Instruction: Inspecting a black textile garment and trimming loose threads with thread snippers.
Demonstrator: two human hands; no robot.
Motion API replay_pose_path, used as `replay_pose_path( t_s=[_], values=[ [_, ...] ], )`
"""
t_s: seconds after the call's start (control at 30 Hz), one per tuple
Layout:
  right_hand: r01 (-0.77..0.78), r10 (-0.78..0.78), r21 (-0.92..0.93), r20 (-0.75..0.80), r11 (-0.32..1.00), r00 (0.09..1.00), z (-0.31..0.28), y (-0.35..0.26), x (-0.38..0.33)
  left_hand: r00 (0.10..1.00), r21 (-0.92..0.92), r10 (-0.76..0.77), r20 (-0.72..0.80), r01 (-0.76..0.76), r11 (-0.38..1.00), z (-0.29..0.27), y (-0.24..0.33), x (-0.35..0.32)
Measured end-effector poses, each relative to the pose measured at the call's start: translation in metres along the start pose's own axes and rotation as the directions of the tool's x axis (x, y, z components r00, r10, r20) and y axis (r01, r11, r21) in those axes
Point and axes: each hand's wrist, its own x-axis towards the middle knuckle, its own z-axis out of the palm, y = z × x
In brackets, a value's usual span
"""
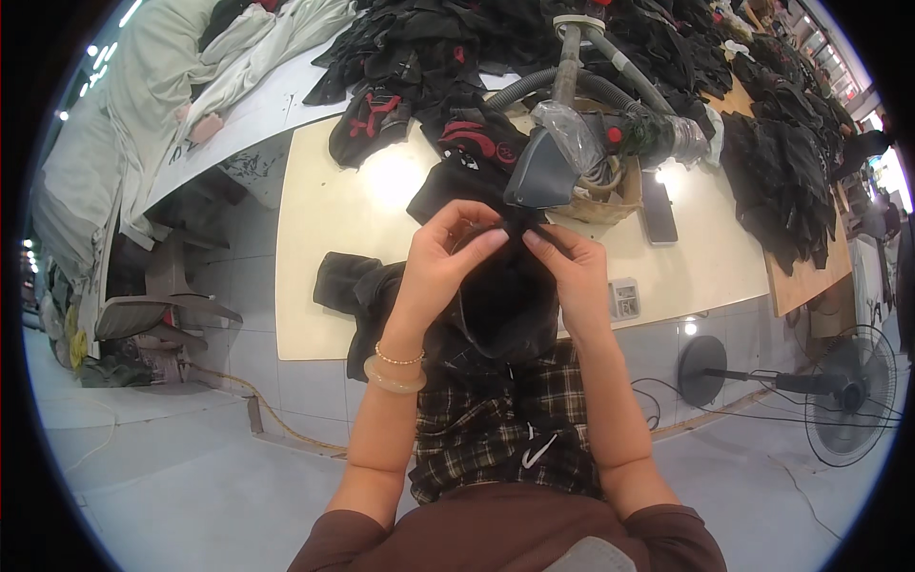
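Observation:
A black garment hangs between my hands and drapes over the table's near edge to my lap. My left hand pinches its upper edge between thumb and fingers. Close by on the right, my right hand pinches the same edge. Just beyond my fingertips stands a dark grey hood-like nozzle, partly wrapped in clear plastic. Part of the black cloth spreads left across the table, behind my left wrist. Exactly which part of the garment I grip cannot be made out.
The cream table carries a cardboard box, a dark phone and a small grey tray. Dark garments with red markings heap at the back. A fan stands right, a chair left.

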Motion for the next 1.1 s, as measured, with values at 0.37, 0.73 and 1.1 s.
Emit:
replay_pose_path(
  t_s=[0.37, 0.73, 1.1],
  values=[
    [0.014, -0.012, 0.079, -0.024, 0.997, 1.0, 0.008, 0.005, 0.002, 0.991, 0.096, 0.054, -0.119, -0.043, 0.994, 0.008, -0.008, 0.005],
    [0.07, -0.067, 0.059, -0.038, 0.996, 0.997, 0.012, 0.003, 0.008, 0.982, 0.078, 0.081, -0.171, -0.068, 0.995, 0.011, -0.008, 0.005],
    [0.054, -0.05, 0.106, -0.045, 0.993, 0.998, 0.012, 0.003, 0.008, 0.979, 0.109, 0.098, -0.176, -0.079, 0.991, 0.014, -0.012, 0.006]
  ],
)
